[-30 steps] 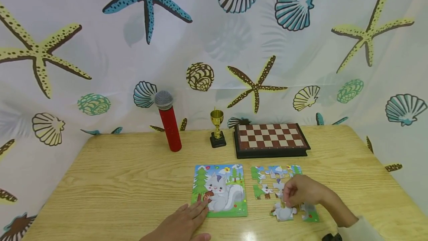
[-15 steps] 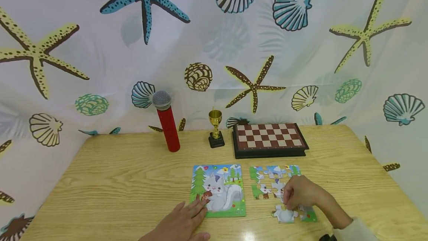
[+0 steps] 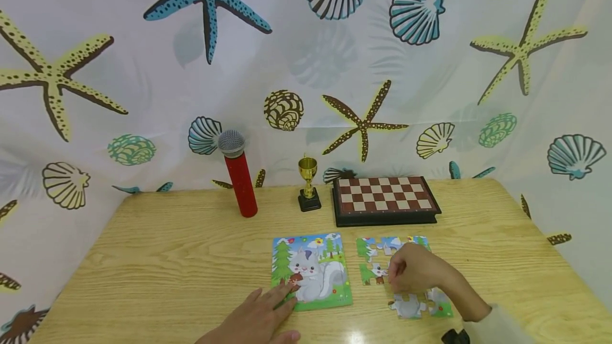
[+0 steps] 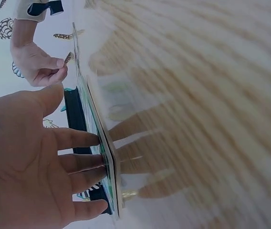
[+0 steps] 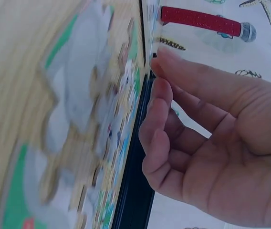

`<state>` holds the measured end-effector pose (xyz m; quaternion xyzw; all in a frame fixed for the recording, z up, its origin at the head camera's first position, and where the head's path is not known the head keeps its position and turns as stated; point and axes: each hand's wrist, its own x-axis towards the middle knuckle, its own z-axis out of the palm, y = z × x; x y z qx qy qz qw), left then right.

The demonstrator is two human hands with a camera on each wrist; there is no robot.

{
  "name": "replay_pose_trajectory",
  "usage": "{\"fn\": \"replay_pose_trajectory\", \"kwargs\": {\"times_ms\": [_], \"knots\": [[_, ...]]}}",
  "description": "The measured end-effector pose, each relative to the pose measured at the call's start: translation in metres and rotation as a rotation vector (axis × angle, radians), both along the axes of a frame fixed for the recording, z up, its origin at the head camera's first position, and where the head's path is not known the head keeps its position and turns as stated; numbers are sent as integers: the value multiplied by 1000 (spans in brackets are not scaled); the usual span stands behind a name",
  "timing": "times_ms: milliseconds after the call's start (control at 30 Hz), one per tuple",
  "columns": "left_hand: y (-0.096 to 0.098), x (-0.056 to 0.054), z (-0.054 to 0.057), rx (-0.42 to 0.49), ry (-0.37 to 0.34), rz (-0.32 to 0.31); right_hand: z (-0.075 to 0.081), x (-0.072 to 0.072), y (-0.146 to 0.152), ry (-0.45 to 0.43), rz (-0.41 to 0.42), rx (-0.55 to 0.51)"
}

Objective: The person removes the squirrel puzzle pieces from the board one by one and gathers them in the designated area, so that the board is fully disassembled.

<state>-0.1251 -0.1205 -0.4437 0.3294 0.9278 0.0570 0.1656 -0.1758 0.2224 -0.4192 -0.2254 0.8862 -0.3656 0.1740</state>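
Observation:
My left hand (image 3: 253, 316) lies flat with spread, straight fingers over the lower left corner of a square squirrel picture board (image 3: 330, 299). In the left wrist view the fingertips meet the board's edge. My right hand (image 3: 415, 268) is low over a spread-out squirrel jigsaw, its fingers curled and thumb near the index fingertip; nothing shows between them in the right wrist view. It hides part of the jigsaw's middle row. Below it lie a grey belly piece (image 3: 406, 308) and a grey-green corner piece (image 3: 443, 308). To its left is a piece with the squirrel's face (image 3: 377, 271).
Behind the jigsaw stands a black-sided chess box (image 3: 384, 195) with a red and white checked top. A small gold trophy (image 3: 308, 171) and a red microphone (image 3: 244, 187) stand further left. The cloth backdrop (image 3: 296, 41) borders the wooden table (image 3: 167, 269).
My right hand has moved left and slightly away from me, off the belly piece towards the middle row. Under my left hand the picture board has turned slightly anticlockwise.

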Motion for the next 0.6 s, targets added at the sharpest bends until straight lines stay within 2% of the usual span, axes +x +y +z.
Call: {"fn": "replay_pose_trajectory", "kwargs": {"times_ms": [333, 600], "knots": [[-4, -2, 0, 15, -31, 9, 6, -12, -51, 7, 7, -3], [-7, 0, 3, 43, -31, 7, -2, -23, -95, 44, 23, 24]]}}
